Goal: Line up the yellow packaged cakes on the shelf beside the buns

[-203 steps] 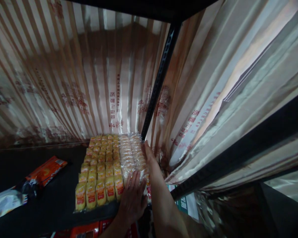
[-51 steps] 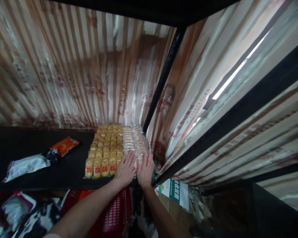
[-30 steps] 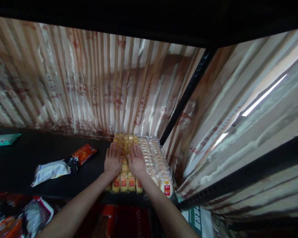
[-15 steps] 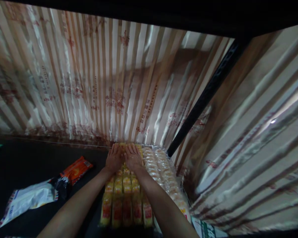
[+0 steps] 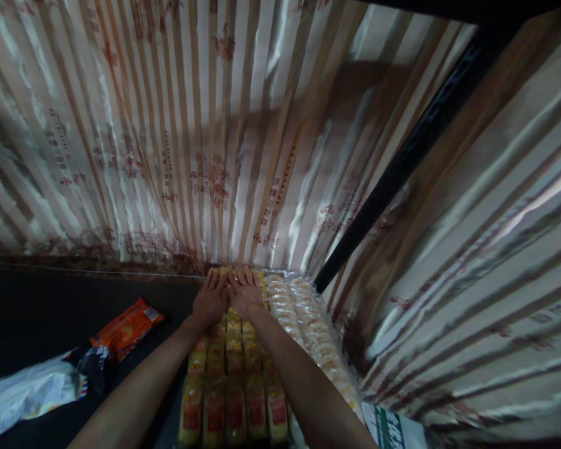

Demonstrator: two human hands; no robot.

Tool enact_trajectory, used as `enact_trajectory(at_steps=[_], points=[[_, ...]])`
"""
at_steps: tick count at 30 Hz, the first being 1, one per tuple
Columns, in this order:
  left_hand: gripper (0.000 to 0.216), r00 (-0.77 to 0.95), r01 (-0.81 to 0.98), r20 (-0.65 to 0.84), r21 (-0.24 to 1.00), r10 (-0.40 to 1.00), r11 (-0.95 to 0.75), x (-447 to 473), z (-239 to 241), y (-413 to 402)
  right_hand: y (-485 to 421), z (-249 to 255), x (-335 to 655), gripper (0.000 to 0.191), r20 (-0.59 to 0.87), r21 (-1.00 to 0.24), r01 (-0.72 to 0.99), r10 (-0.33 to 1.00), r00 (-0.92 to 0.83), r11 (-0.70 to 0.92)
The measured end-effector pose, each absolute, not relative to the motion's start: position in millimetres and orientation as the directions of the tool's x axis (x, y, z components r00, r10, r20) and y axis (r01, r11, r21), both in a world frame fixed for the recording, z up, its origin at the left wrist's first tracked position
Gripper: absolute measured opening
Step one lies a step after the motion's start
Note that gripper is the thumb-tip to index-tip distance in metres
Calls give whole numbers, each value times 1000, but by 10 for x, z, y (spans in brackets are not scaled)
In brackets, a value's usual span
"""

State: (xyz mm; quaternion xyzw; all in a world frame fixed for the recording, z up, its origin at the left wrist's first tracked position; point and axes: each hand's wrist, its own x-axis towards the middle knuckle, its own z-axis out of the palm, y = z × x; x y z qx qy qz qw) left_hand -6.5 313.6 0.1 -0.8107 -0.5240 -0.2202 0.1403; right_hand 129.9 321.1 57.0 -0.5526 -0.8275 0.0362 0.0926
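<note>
Several rows of small yellow wrapped packs with red labels [image 5: 234, 411] lie side by side on a dark surface. My left hand [image 5: 210, 300] rests on the far end of the rows, fingers stretched forward. Beside it my right hand [image 5: 245, 295] lies palm down on the same packs, close to the left. Neither hand is closed round anything. Just to the right of the packs run rows of pale pieces in clear plastic wrap [image 5: 303, 318]. My forearms cover part of both groups.
An orange bag [image 5: 126, 327] and a white bag [image 5: 32, 396] lie on the dark surface [image 5: 32, 305] at left. Striped, printed sheeting [image 5: 206, 125] hangs behind and at right. A dark slanted post [image 5: 397, 168] stands at the corner. A green-and-white package [image 5: 393, 427] lies lower right.
The view has shifted slightly, and the bags at left sit further left and lower. Both hands stay flat on the far packs, almost unmoved.
</note>
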Motion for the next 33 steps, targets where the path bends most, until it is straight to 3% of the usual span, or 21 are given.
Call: enact_trajectory(at_steps=[13,19,23,26,30,33], points=[[42,362,918,410,1,837,-398,24,150,3074,3186,612,1321,47,106,-147,910,921,-374,387],[46,83,968,385,186,919,-166,35,158,3091,3202,606,1336,49,121,-121,915,921,-371,385],[47,-10,971,389,225,921,-85,15,152,3162,3201,601,1345,50,135,-111,917,920,-368,383],[46,84,966,385,195,919,-170,2,120,3215,3201,585,1345,49,140,-116,917,920,-365,382],[44,316,929,400,54,860,-367,8,92,3233,3214,550,1340,50,134,-115,917,920,-367,383],[43,353,919,400,20,846,-393,29,101,3217,3221,531,1342,50,122,-115,918,923,-365,379]])
